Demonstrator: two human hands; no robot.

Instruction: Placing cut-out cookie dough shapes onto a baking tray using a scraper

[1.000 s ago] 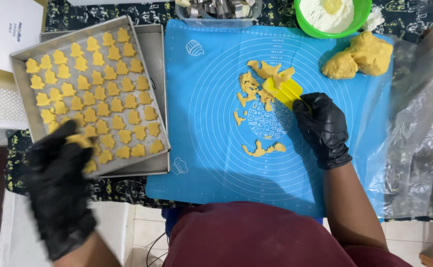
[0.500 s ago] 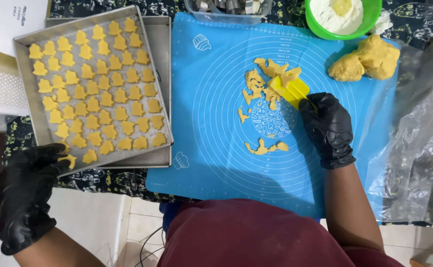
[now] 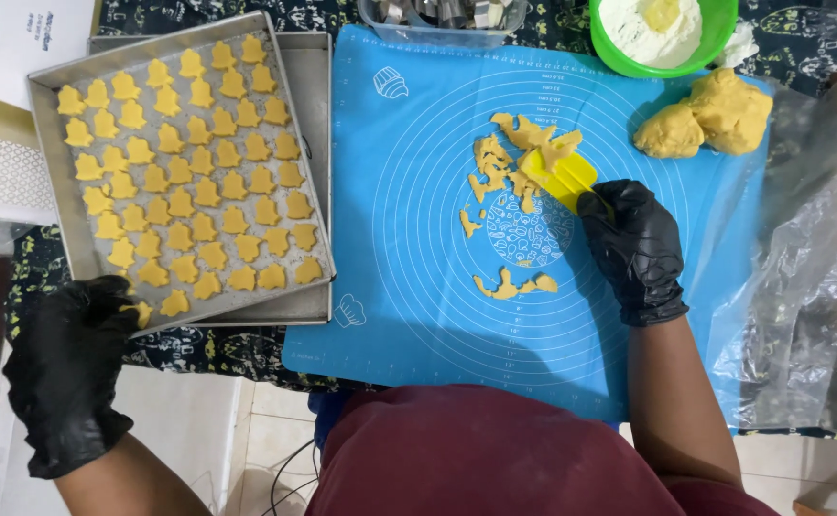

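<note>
Scraper (image 3: 560,177) held; dough scraps (image 3: 514,158) touching.

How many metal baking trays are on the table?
2. The upper tray holds the cut dough shapes; the lower tray sits beneath it, showing only along its right and bottom edges. More could be hidden underneath.

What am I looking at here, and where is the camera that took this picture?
The camera sits on a person's head, looking down at their own two hands in black gloves. The left hand places a small yellow dough cut-out at the near corner of a grey metal baking tray filled with rows of cut-out shapes. The right hand holds a yellow plastic scraper against dough scraps on a blue silicone baking mat. Behind lie lumps of yellow dough and a green bowl.
</note>
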